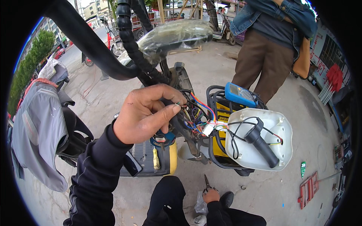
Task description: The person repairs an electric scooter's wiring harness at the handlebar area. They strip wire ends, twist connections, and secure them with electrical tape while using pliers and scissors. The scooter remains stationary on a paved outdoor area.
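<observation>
My left hand [149, 111] is raised among the wiring of a scooter, thumb and forefinger pinched on the end of a thin wire [178, 103]. Just right of it, a bundle of coloured wires [202, 103] runs to a white connector [208, 130]. Low down by my right shoe, my right hand [210, 195] grips dark pliers [206, 181], their narrow tip pointing up. A black handlebar grip [261, 145] with loose cables lies in a white plastic shell [281, 126], beside a blue multimeter [241, 94] on a black rack.
A yellow-handled screwdriver [156, 159] and a phone [132, 164] lie on a yellow-edged footboard [172, 158]. Black handlebar tubing [90, 41] crosses the upper left. A person in brown trousers [260, 60] stands opposite. A grey garment [39, 135] hangs at left; a red frame [308, 190] lies at right.
</observation>
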`<state>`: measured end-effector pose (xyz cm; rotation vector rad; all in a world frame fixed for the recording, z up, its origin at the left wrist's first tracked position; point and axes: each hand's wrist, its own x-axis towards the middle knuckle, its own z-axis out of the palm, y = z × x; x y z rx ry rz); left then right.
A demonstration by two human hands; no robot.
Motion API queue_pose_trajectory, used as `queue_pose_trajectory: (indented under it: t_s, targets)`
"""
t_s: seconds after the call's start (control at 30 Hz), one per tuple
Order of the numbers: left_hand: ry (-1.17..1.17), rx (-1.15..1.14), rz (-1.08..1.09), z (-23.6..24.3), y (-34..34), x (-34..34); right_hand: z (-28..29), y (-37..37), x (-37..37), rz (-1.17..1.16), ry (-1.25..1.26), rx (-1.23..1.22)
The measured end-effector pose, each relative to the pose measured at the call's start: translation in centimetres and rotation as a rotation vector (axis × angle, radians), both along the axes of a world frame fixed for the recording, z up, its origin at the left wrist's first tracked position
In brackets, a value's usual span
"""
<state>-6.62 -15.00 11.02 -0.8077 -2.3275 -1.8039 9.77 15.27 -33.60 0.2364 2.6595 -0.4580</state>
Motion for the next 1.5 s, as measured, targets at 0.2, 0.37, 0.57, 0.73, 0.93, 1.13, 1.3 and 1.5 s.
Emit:
queue_pose_trajectory:
  t_s: [0.2,0.37,0.57,0.73,0.93,1.13,1.3,1.5]
  targets:
    - [-0.033,-0.04,0.016,0.3,-0.1,0.1,31.4,-2.5,-2.5,0.486,0.397,-0.886]
    - [-0.065,-0.091,0.031,0.7,-0.1,0.1,44.8,-3.9,-9.1,0.569,1.149,-0.402]
    - [-0.037,-0.11,0.034,0.6,0.1,0.2,43.8,-6.8,-13.3,0.707,1.319,-0.229]
    - [-0.048,-0.072,0.013,0.5,0.0,0.4,43.2,-6.4,-13.6,0.666,1.264,-0.324]
    - [-0.057,-0.073,0.019,0.5,0.1,0.2,43.4,-4.3,-14.1,0.467,1.121,-0.584]
    - [-0.063,-0.07,0.009,0.5,0.0,0.3,44.3,-3.6,-14.3,0.424,1.045,-0.572]
    - [-0.055,-0.025,-0.01,0.2,0.1,0.1,43.4,-4.9,-14.1,0.607,1.165,-0.419]
    - [-0.072,-0.024,-0.007,0.2,0.0,0.1,42.7,-5.2,-14.6,0.601,1.178,-0.382]
